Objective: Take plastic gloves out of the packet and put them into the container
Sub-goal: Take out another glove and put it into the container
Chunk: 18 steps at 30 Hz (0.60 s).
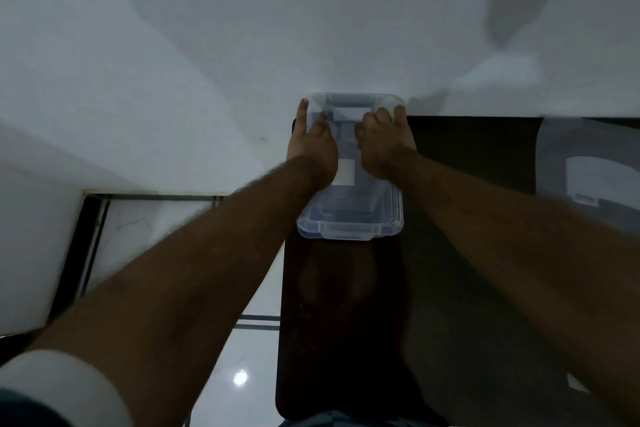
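Container [349, 215]: clear plastic box with its lid on, lying at the far end of the surface, its far edge against the wall; a latch tab faces the person.
Left hand [311, 146]: laid flat on the far left part of the container lid, fingers spread toward the container's far rim; it grips nothing, only presses on the lid.
Right hand [388, 146]: on the far right part of the lid, fingers curled over the container's far edge; how firmly it holds cannot be told.
Surface [346, 322]: dark, glossy top carrying the container, running from it toward the person.
Packet [588, 166]: translucent plastic bag, blurred, lying on the surface well to the right of the container; its contents cannot be made out.
Wall [242, 28]: plain white, rising just behind the container.
Floor [239, 374]: pale glossy tiles left of the surface, below the container's level, with a bright light reflection.
Sleeve [69, 388]: white cuff on the left arm, near the person.
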### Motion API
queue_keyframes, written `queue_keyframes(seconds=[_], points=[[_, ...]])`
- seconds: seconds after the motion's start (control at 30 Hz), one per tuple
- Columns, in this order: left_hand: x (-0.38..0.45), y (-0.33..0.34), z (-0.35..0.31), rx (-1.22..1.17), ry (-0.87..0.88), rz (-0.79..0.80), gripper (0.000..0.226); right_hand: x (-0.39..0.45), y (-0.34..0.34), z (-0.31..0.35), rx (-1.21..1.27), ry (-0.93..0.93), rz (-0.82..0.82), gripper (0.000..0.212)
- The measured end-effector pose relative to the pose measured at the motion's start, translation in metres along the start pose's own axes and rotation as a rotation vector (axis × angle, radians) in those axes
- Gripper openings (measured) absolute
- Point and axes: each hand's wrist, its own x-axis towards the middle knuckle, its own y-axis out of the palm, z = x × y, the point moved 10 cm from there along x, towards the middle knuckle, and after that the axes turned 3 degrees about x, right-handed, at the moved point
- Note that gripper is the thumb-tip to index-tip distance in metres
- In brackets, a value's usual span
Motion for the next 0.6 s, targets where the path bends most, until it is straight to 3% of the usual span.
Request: queue_keyframes(seconds=[0.07, 0.3, 0.47, 0.6], points=[[-0.017, -0.006, -0.004, -0.022, 0.012, 0.051, 0.063, -0.017, -0.004, -0.006, 0.041, -0.012, -0.021, 0.048], [-0.080, -0.026, -0.029, -0.347, 0.041, -0.109, 0.032, -0.117, -0.008, -0.033, 0.292, -0.006, -0.135, 0.053], [-0.121, -0.049, -0.060, -0.489, 0.064, -0.224, 0.029, -0.212, 0.033, -0.070, 0.434, 0.113, -0.134, 0.048], [-0.151, -0.072, -0.122, -0.631, 0.204, -0.233, 0.019, -0.292, 0.082, -0.105, 0.506, 0.212, -0.082, 0.040]])
